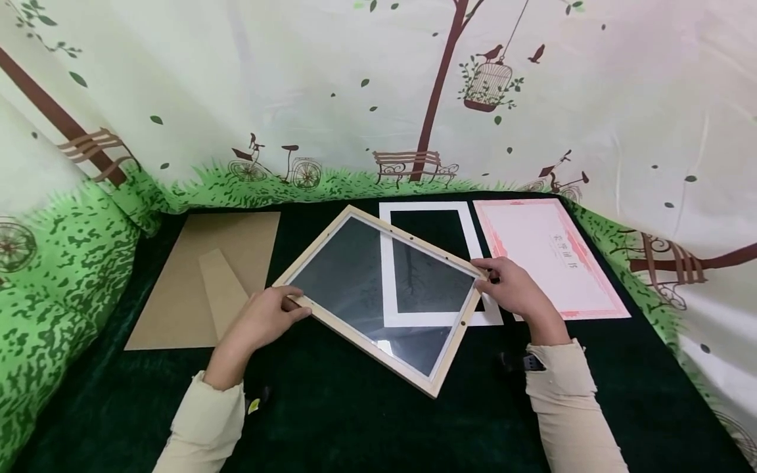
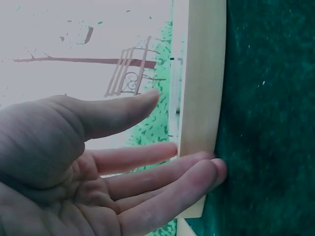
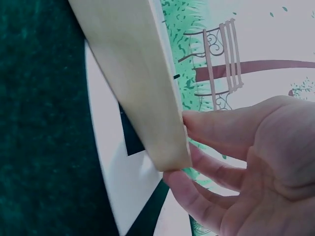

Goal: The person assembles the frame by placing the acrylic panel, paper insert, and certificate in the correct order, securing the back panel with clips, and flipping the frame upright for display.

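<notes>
A pale wooden picture frame (image 1: pixel 361 339) with a clear pane stands turned cornerwise between both hands. At its left corner is my left hand (image 1: pixel 260 322). The left wrist view shows that hand's fingers stretched nearly straight against the wood (image 2: pixel 202 73), with the thumb apart from it. My right hand (image 1: pixel 517 289) pinches the right corner between thumb and fingers; this grip on the frame (image 3: pixel 133 64) also shows in the right wrist view. Beneath the frame's right part lies a white mat (image 1: pixel 428 206) with a rectangular opening, partly seen through the pane.
On the left lies a brown backing board (image 1: pixel 160 289) with a stand flap (image 1: pixel 221 282). A white sheet with a pink border (image 1: pixel 526 243) lies at right. Dark green cloth (image 1: pixel 343 420) covers the table. A printed curtain (image 1: pixel 307 79) hangs behind and along both sides.
</notes>
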`<state>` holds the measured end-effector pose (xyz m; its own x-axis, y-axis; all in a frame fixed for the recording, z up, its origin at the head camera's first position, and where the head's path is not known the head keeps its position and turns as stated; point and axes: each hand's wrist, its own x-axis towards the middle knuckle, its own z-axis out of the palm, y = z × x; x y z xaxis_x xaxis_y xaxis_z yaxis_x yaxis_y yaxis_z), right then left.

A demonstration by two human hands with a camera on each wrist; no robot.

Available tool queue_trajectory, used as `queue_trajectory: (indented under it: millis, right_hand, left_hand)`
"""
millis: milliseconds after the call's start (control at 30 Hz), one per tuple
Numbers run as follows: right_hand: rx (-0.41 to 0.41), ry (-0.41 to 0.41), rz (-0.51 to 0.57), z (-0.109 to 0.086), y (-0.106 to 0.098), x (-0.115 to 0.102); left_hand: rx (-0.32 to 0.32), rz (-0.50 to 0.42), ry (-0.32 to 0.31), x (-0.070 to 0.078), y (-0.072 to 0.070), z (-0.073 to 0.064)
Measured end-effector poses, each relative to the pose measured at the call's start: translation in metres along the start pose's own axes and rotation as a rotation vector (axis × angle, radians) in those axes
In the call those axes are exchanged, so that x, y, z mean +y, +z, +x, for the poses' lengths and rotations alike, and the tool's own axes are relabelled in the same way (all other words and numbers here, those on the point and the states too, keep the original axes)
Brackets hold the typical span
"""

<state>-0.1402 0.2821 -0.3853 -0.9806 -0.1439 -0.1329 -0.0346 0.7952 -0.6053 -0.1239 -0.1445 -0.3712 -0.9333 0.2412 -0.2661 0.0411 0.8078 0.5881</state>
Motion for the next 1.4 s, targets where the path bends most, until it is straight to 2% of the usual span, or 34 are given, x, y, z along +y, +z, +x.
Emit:
queue_trajectory:
  millis: [100,200,300,433,567,700,867,1000,1200,1400]
  right_hand:
    - [-0.042,0.026,0.002,0.000,-0.002,-0.003]
    - [-0.100,0.041,0.025,0.000,-0.001,-0.006]
    - [-0.155,0.003,0.049,0.001,0.003,-0.009]
    - [-0.227,-0.044,0.097,0.001,0.006,-0.014]
    - [-0.278,-0.039,0.141,0.002,0.009,-0.018]
    - [-0.289,-0.025,0.145,0.003,0.013,-0.022]
    - [-0.309,-0.023,0.169,0.003,0.017,-0.024]
    - [-0.337,-0.072,0.213,0.002,0.019,-0.026]
    - [-0.361,-0.129,0.251,0.001,0.020,-0.025]
    - [-0.349,-0.128,0.225,0.001,0.022,-0.025]
  left_hand:
    - [0.029,-0.003,-0.010,0.001,-0.001,0.002]
    - [0.025,-0.018,-0.041,0.000,-0.002,0.004]
    - [0.022,-0.026,-0.058,-0.004,-0.002,0.007]
    - [-0.009,-0.051,-0.027,-0.010,0.000,0.012]
    - [-0.050,-0.110,0.022,-0.011,0.003,0.016]
    - [-0.033,-0.187,0.042,-0.013,0.005,0.018]
    - [-0.005,-0.229,-0.031,-0.015,0.006,0.019]
    - [0.015,-0.232,-0.072,-0.015,0.006,0.019]
    - [-0.011,-0.196,-0.043,-0.016,0.006,0.019]
    - [0.029,-0.196,-0.036,-0.019,0.004,0.019]
